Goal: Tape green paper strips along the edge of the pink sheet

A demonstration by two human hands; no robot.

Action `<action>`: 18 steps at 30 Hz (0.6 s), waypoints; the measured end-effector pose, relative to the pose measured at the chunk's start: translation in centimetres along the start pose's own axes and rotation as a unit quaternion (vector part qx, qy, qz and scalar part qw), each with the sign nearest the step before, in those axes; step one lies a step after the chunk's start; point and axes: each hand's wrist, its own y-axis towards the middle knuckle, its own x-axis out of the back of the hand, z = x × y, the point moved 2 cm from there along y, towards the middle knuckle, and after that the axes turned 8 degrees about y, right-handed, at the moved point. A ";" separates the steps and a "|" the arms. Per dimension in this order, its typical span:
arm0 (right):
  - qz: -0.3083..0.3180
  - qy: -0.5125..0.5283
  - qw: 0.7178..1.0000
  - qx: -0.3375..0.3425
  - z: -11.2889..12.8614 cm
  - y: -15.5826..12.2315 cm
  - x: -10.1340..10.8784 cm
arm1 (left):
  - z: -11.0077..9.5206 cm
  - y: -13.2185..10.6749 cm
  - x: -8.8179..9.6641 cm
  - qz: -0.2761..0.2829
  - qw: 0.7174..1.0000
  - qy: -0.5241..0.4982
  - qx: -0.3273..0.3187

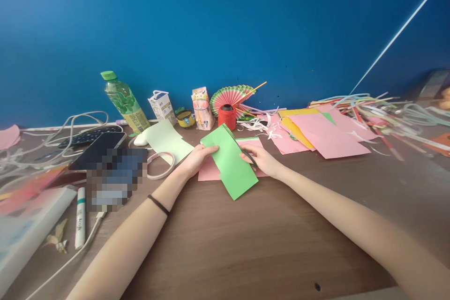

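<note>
A bright green sheet of paper is held tilted above the table in the middle of the view. My left hand grips its left edge, with the thumb lying on top. At the sheet's right edge, my right hand is closed around the black handles of scissors; their blades are mostly hidden by the paper. Beneath the green sheet lies pink paper, partly covered. To the left of my left hand are a pale green sheet and a roll of tape.
Along the blue wall stand a bottle, a milk carton, a decorated small box, red thread and a paper fan. Pink sheets and paper strips lie right. A phone, cables and a marker lie left.
</note>
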 end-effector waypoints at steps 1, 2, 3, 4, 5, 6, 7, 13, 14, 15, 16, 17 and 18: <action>0.000 0.001 1.000 -0.002 -0.1 0.0 0.0 | 0.0 0.0 0.0 0.001 1.000 0.003 0.002; 0.000 0.002 1.000 -0.004 -0.2 0.1 0.0 | -0.1 -0.1 -0.1 0.003 1.000 0.006 0.003; 0.000 0.003 1.000 -0.006 -0.3 0.1 0.0 | -0.1 -0.1 -0.1 0.004 1.000 0.008 0.005; 0.000 0.004 1.000 -0.007 -0.4 0.1 0.0 | -0.1 -0.1 -0.2 0.006 1.000 0.009 0.005; 0.001 0.005 1.000 -0.007 -0.4 0.1 0.0 | -0.1 -0.1 -0.2 0.008 1.000 0.009 0.004; 0.003 0.005 1.000 -0.005 -0.5 0.1 0.0 | -0.1 -0.1 -0.2 0.009 1.000 0.009 0.002; 0.004 0.007 1.000 -0.002 -0.5 0.2 0.0 | 0.0 -0.1 -0.1 0.010 1.000 0.009 -0.001; 0.011 0.033 0.999 -0.005 -0.1 0.1 0.0 | 0.2 0.1 0.1 0.021 0.999 0.024 -0.010; 0.010 0.042 0.999 -0.006 -0.1 0.1 0.0 | 0.2 0.1 0.2 0.022 0.999 0.029 -0.012; 0.010 0.051 0.999 -0.009 -0.1 0.0 0.0 | 0.2 0.1 0.2 0.023 0.999 0.033 -0.014; 0.010 0.059 0.998 -0.012 0.0 0.0 0.0 | 0.2 0.1 0.2 0.023 0.999 0.038 -0.016; 0.011 0.066 0.998 -0.015 0.0 0.0 0.0 | 0.2 0.1 0.1 0.023 0.999 0.041 -0.016; 0.011 0.071 0.997 -0.018 0.0 0.0 0.0 | 0.2 0.0 0.1 0.024 0.999 0.044 -0.016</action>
